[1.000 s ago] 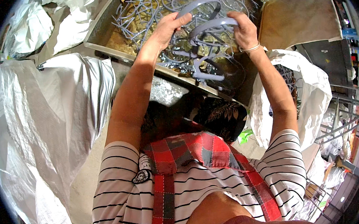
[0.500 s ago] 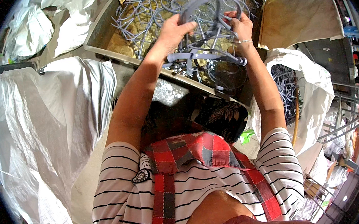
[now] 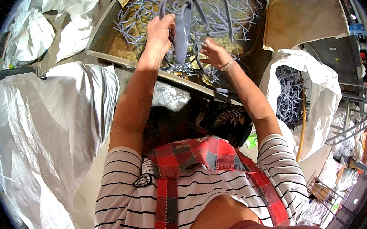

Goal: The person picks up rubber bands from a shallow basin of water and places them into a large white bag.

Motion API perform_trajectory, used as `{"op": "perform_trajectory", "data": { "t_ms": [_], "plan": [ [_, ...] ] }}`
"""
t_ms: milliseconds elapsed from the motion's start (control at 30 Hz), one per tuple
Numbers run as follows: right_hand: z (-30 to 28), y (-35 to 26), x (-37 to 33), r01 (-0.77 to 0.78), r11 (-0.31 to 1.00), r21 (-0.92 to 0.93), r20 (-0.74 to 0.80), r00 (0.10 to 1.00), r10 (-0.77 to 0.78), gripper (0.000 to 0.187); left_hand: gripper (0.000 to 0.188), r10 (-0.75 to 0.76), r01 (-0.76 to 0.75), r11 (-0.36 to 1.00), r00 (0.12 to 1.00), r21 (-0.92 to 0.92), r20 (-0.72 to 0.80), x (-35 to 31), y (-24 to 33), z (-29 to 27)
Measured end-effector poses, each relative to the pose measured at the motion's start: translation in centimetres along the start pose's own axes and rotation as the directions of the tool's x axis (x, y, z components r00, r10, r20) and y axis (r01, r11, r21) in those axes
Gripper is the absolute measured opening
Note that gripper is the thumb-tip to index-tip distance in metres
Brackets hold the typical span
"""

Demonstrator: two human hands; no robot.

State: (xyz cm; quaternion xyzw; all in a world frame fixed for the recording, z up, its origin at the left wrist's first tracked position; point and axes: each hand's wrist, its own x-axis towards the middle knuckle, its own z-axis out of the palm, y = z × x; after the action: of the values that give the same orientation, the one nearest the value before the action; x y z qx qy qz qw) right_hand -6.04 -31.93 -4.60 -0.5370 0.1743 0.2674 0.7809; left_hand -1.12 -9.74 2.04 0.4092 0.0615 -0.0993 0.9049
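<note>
My left hand (image 3: 159, 35) is closed on a curved grey plastic piece (image 3: 182, 39), with its thumb on top. A broad, glossy section of the piece hangs down beside the fingers, and thinner loops arch above it. To the right, my right hand (image 3: 216, 55) has its fingers apart and holds nothing that I can see. Both hands are over a shallow metal tray (image 3: 116, 58) with water in it. Tangled grey plastic strips (image 3: 139, 12) lie in the water beyond my hands.
On the right stands a white sack (image 3: 325, 75) with many short dark grey pieces (image 3: 291, 93) inside and a thin stick (image 3: 303, 124) against it. White sheeting (image 3: 50, 125) covers the left side. A brown board (image 3: 307, 18) lies beyond the tray's right side.
My right hand has let go of the grey plastic piece and come nearer and to the left. My left hand has moved slightly left with the piece, which has turned and hangs upright.
</note>
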Motion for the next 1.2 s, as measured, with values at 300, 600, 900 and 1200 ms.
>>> {"op": "perform_trajectory", "data": {
  "t_ms": [300, 600, 900, 1200],
  "plan": [
    [1.1, 4.7, 4.3, 0.090, 0.995, 0.053, -0.113, 0.990, -0.083, 0.064, 0.012, 0.012, -0.015, 0.995, 0.999, -0.097, -0.038, -0.2, 1.5, 0.1],
    [6.7, 3.9, 3.8, -0.242, 0.852, 0.465, 0.186, 0.967, 0.174, 0.018, 0.013, 0.042, -0.056, 0.994, 0.989, -0.093, -0.139, -0.1, 2.2, -0.1],
    [-1.2, 4.3, 12.9, 0.154, 0.688, -0.709, -0.374, 0.746, -0.552, 0.018, 0.018, 0.034, -0.076, 0.994, 0.901, -0.080, -0.433, -0.2, 4.7, -1.5],
    [2.3, 5.7, 16.4, -0.017, 0.265, -0.964, -0.113, 0.930, -0.350, 0.053, 0.029, -0.055, 0.070, 0.997, 0.890, 0.017, -0.453, 0.7, 3.3, -5.3]
  ]
}}
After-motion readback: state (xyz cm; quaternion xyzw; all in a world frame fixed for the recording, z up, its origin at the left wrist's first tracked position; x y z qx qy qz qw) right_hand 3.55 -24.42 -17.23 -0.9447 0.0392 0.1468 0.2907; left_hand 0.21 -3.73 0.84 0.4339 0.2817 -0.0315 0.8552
